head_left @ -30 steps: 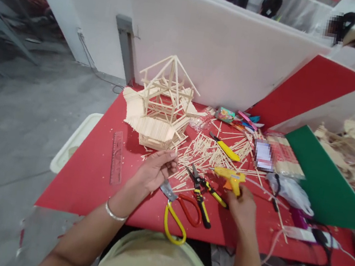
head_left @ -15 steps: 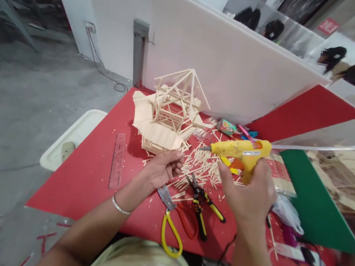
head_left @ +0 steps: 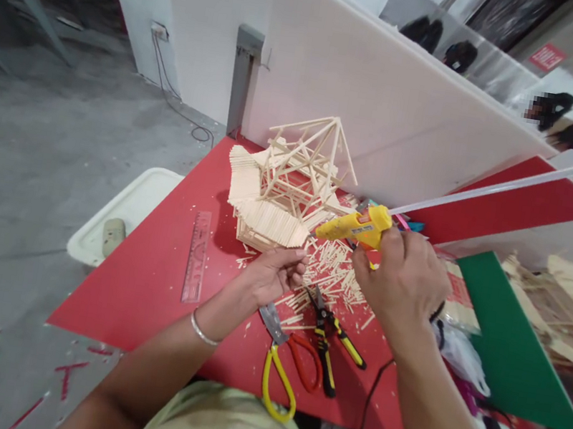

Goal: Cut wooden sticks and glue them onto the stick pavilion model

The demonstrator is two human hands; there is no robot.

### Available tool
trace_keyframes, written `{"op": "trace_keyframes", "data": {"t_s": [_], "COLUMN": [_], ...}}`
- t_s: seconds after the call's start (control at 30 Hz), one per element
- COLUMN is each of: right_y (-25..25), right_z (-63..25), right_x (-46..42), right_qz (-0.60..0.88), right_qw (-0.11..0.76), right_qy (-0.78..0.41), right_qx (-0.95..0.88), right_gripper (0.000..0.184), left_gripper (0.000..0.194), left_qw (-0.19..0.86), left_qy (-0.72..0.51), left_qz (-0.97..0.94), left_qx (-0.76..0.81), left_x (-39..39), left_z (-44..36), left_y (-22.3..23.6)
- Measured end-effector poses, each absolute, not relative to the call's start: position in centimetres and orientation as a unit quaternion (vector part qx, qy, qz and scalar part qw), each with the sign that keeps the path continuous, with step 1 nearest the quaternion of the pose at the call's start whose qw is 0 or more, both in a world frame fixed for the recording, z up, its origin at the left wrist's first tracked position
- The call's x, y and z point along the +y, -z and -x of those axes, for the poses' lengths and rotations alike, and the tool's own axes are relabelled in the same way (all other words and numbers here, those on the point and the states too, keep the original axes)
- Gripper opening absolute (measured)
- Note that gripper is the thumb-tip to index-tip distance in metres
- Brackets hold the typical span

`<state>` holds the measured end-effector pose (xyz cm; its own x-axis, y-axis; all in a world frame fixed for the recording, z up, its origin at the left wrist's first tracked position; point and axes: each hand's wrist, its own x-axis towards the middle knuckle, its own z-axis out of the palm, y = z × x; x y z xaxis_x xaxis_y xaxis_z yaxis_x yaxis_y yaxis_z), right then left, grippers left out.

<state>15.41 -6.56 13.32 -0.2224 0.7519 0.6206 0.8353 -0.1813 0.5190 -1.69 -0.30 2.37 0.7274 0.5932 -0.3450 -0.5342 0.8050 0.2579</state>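
Observation:
My right hand (head_left: 401, 280) is wrapped round a yellow hot glue gun (head_left: 358, 227), with a long clear glue stick (head_left: 509, 181) jutting from its back. The nozzle points left, close to the right edge of a small wooden stick building (head_left: 271, 223) with an open roof frame. Just below that edge is my left hand (head_left: 280, 275), palm turned up, thumb and fingers pinched together; whatever is between them is too small to tell. Loose wooden sticks (head_left: 334, 273) lie scattered under the glue gun. Nearer me are yellow-and-red-handled scissors (head_left: 274, 325) and black-and-yellow pliers (head_left: 324, 322).
A clear ruler (head_left: 196, 258) lies on the red tabletop (head_left: 143, 293), left of the building. A white stool (head_left: 92, 238) stands beside the table. Behind rises a white partition (head_left: 389, 115). A green board (head_left: 520, 353), plastic bag (head_left: 462, 358) and cables are at the right.
The glue gun has moved left and down and tilted, its nozzle now near the building's edge. My left hand stays near the building. The whole view has shifted slightly.

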Motion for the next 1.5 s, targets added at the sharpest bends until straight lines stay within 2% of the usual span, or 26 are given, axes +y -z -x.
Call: {"op": "trace_keyframes", "data": {"t_s": [0.47,0.83,1.5], "right_y": [-13.4,-13.5,-13.2], "right_z": [-15.7,-15.7,-15.5], "right_x": [-6.4,-6.5,-6.9], "right_qz": [0.621,0.61,0.612], "right_qw": [0.051,0.057,0.075], "right_qy": [0.44,0.446,0.44], "right_qx": [-0.647,-0.653,-0.653], "right_gripper": [0.034,0.033,0.033], "left_gripper": [0.005,0.009,0.021], "left_qw": [0.918,0.893,0.879], "left_qy": [-0.338,-0.379,-0.39], "left_qz": [-0.057,-0.053,-0.14], "left_qx": [0.2,0.238,0.238], "left_x": [-0.4,-0.9,-1.5], "left_z": [1.2,0.8,1.3], "left_y": [-2.5,-3.4,-2.2]}}
